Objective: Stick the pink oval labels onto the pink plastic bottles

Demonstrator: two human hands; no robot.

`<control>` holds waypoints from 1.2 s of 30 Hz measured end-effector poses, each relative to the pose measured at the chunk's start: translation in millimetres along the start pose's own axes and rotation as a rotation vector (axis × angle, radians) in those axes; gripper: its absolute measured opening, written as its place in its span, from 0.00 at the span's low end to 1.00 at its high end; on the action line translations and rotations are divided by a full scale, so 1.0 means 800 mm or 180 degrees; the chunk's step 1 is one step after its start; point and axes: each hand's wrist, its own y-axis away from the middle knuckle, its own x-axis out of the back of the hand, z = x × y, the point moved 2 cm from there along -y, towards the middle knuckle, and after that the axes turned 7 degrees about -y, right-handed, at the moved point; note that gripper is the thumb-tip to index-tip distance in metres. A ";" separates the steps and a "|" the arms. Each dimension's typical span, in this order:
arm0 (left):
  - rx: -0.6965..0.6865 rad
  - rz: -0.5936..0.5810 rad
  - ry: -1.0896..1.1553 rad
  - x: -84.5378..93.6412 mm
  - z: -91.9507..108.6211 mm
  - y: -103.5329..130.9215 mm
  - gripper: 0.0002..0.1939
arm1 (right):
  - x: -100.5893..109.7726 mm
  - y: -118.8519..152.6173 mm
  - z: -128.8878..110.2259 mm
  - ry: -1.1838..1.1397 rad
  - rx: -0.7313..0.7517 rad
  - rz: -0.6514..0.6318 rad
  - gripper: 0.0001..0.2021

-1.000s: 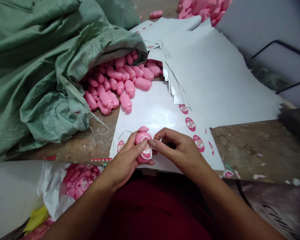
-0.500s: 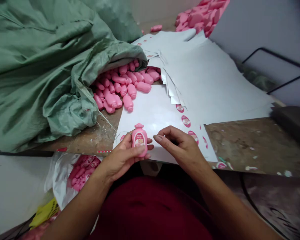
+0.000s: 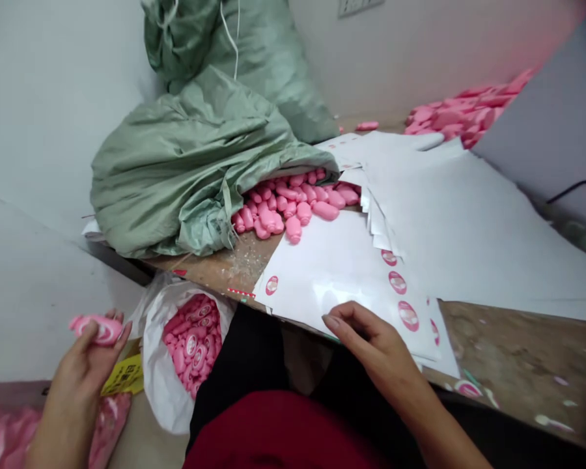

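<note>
Our left hand (image 3: 85,365) grips a labelled pink bottle (image 3: 109,331) beside the white bag (image 3: 159,374); our right hand (image 3: 371,335), loosely curled, empty, is by the sticker sheet (image 3: 307,273). Beyond, white papers (image 3: 463,221) crowd the bench (image 3: 508,355) beside a bulging green sack (image 3: 176,176).

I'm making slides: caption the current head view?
Left hand holds a pink bottle left of a white bag; right hand hovers near the sticker sheet.

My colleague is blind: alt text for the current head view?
Left hand holding an oval-labelled pink plastic bottle, left of a white plastic bag of similar bottles. Right hand near a glossy white sticker sheet; beyond it, pink bottles spill from a green woven sack.
</note>
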 end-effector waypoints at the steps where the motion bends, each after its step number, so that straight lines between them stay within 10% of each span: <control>1: 0.0083 -0.0013 -0.0198 0.006 -0.021 -0.007 0.14 | 0.001 0.002 0.002 0.0017 0.0024 -0.0002 0.19; 7: -0.0241 -0.0423 -0.1381 -0.044 -0.084 -0.010 0.28 | 0.013 0.012 0.017 0.0130 0.0171 0.0241 0.18; 12: -0.1588 -0.0847 -0.1722 -0.130 -0.007 -0.003 0.37 | 0.064 0.034 0.036 0.0421 0.0181 0.1295 0.17; 17: -0.3866 -0.1974 -0.1490 -0.267 0.075 0.085 0.23 | 0.123 0.063 0.057 0.1261 0.0346 0.1987 0.14; 21: -0.3738 -0.2613 -0.2017 -0.339 0.061 0.133 0.29 | 0.133 0.070 0.076 0.1681 0.0510 0.2124 0.12; 26: -0.3268 -0.2199 -0.2197 -0.344 0.032 0.125 0.35 | 0.112 0.058 0.098 0.2024 0.0651 0.2108 0.10; 36: -0.3069 -0.2723 -0.1811 -0.325 0.050 0.085 0.35 | 0.083 0.048 0.094 0.2415 0.0354 0.2103 0.15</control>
